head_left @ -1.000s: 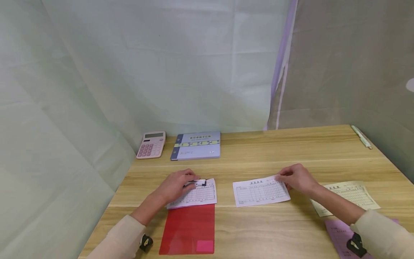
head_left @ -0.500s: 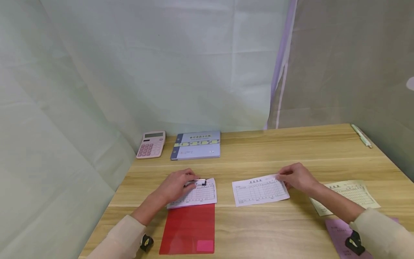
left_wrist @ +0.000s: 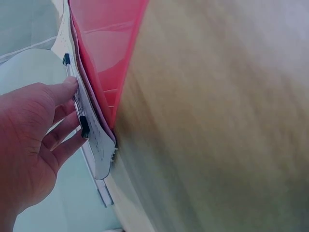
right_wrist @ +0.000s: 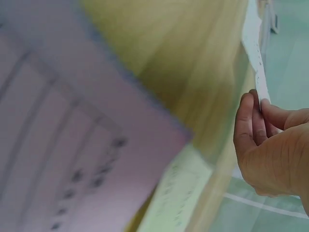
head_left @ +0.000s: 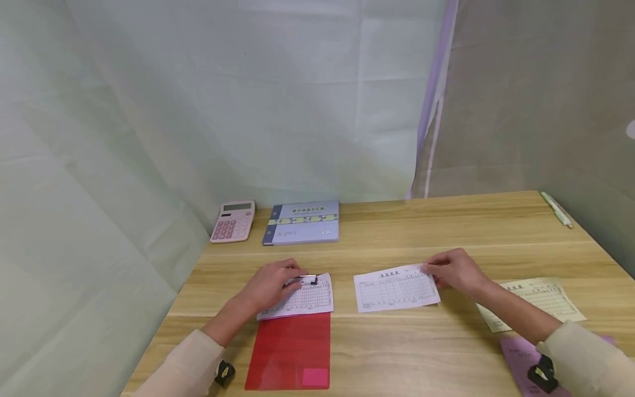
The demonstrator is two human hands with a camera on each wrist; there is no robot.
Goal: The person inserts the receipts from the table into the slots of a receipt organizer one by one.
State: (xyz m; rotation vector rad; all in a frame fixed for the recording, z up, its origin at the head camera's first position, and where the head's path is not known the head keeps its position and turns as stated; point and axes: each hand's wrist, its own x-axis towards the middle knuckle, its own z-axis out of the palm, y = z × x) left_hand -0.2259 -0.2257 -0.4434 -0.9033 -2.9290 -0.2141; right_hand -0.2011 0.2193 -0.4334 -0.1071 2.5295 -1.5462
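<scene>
A red clipboard (head_left: 289,353) lies on the table in the head view, with white printed forms (head_left: 312,299) at its top end. My left hand (head_left: 273,284) pinches the silver clip (head_left: 308,277) there. In the left wrist view my thumb presses the clip bar (left_wrist: 76,99) between its black ends, and a pink sheet edge shows under the white one. My right hand (head_left: 455,270) pinches the upper right corner of a single white form (head_left: 397,289). That form hangs just over the table, right of the clipboard; the right wrist view shows the paper (right_wrist: 260,79) between thumb and fingers.
A yellow form (head_left: 543,300) and a purple form (head_left: 518,358) lie under and beside my right forearm. At the back left are a pink calculator (head_left: 233,222) and a blue account book (head_left: 301,223). A pen (head_left: 557,209) lies at the far right edge.
My right hand has shifted the white form slightly left and up. The left hand stays on the clip.
</scene>
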